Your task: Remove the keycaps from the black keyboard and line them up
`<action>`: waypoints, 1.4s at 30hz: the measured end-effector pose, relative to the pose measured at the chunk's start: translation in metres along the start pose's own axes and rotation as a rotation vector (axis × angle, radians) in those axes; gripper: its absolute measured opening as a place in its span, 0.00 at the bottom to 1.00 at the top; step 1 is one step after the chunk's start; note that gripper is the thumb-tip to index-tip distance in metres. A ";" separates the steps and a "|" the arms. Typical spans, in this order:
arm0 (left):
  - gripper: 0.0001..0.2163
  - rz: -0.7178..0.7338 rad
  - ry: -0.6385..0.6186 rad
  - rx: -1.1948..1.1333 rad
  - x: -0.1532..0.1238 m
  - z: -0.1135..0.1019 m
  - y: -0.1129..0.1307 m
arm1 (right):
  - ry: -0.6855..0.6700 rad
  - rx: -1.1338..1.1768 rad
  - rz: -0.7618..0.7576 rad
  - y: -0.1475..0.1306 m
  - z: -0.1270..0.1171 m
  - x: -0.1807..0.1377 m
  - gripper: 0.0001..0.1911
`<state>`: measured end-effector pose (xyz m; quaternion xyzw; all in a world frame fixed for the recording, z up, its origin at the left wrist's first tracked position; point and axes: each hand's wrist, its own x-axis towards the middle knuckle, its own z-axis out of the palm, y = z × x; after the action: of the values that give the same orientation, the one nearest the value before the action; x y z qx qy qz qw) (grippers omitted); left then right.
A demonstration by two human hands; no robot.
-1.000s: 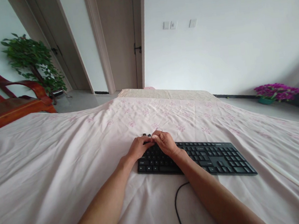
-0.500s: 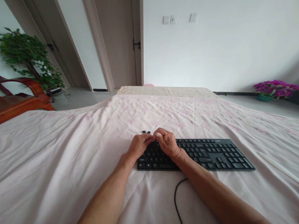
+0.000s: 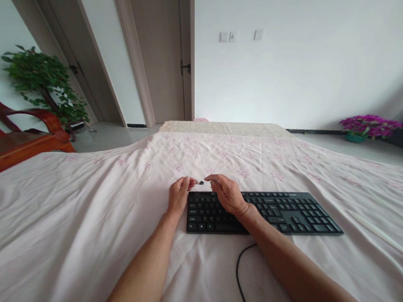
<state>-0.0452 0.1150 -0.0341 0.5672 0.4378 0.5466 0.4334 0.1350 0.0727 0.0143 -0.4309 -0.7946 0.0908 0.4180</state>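
A black keyboard [image 3: 293, 211] lies across the pink cloth, partly covered by my right hand and wrist. My left hand [image 3: 180, 194] is beyond its far left corner, thumb and fingertips pinched together on a small black keycap, which they mostly hide. Just right of those fingertips a second black keycap [image 3: 201, 183] rests on the cloth. My right hand [image 3: 228, 192] hovers over the keyboard's top row, index finger stretched toward that second keycap and thumb apart below it. Nothing shows between the right fingers.
From the keyboard a black cable [image 3: 237, 271] runs toward me. A pale stick [image 3: 384, 235] lies on the floral cloth [image 3: 122, 215] at right. Farther off are a wooden chair [image 3: 25, 139], a leafy plant [image 3: 39, 74] and purple flowers [image 3: 370, 125].
My hands have parted above the keyboard's top row. The left moved left onto the left keycap; the right opened its fist and extended its index finger. The view tilted slightly upward.
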 end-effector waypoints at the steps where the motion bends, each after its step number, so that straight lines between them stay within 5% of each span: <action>1: 0.21 -0.010 0.036 -0.004 0.002 -0.001 -0.002 | -0.057 0.001 -0.007 -0.002 -0.001 0.001 0.15; 6: 0.21 -0.047 0.157 -0.008 0.008 -0.004 -0.007 | -0.298 -0.120 -0.027 -0.010 -0.004 0.003 0.09; 13: 0.21 -0.055 0.149 -0.010 0.010 -0.003 -0.008 | -0.428 -0.253 -0.001 -0.012 -0.005 -0.001 0.07; 22: 0.21 -0.057 0.112 0.008 0.010 -0.005 -0.009 | -0.266 -0.096 0.259 0.019 -0.002 0.011 0.11; 28: 0.20 -0.071 0.113 0.013 0.010 -0.003 -0.009 | -0.283 -0.164 0.428 0.047 -0.003 0.029 0.09; 42: 0.20 -0.059 0.095 0.028 0.011 -0.003 -0.010 | -0.435 -0.469 0.394 0.052 0.019 0.046 0.11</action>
<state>-0.0485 0.1281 -0.0410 0.5336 0.4820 0.5538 0.4199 0.1404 0.1434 0.0028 -0.6301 -0.7659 0.0748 0.1038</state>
